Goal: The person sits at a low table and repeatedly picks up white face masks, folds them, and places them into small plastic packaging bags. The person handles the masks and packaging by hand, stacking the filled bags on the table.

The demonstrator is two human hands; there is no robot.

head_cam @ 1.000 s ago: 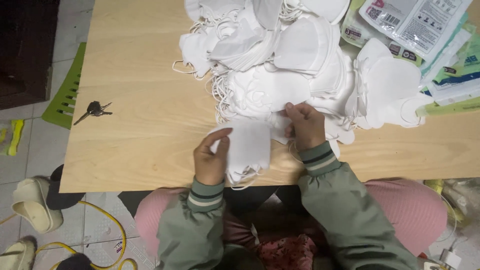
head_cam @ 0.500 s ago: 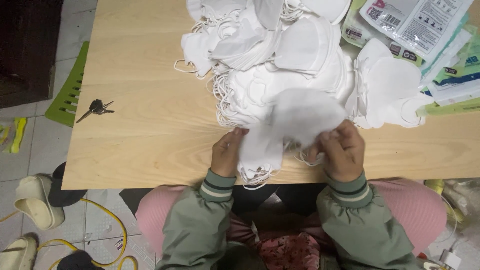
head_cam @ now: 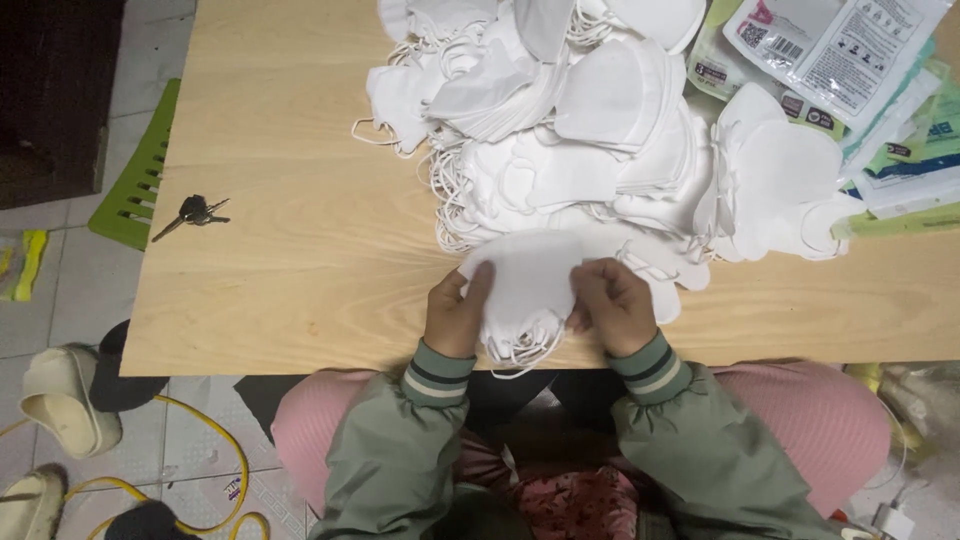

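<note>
Surface: light wooden table [head_cam: 300,230], tiled floor around it; we sit at the near edge, pink trousers and green sleeves in view.
Head view, left hand: our left hand [head_cam: 457,315] is closed on the left edge of a small stack of white masks [head_cam: 525,285], thumb on top, fingers under it.
Head view, right hand: our right hand [head_cam: 613,305] pinches the right edge of the same stack, fingers curled over it.
Stack position: between both hands, at the near table edge; ear loops [head_cam: 520,350] hang below the hands, over the edge.
Beyond the hands: big loose pile of white masks [head_cam: 580,140], starting just past our fingertips and touching the far side of the held stack.
Right of the right hand, far: printed plastic packets [head_cam: 840,50] at the table's far right corner, partly under the pile's edge.
Left of the left hand, well apart: bunch of keys [head_cam: 193,211] lying on the table.
Floor, left of the table: green plastic chair [head_cam: 135,195], beige slippers [head_cam: 60,395], yellow cable [head_cam: 220,450].
</note>
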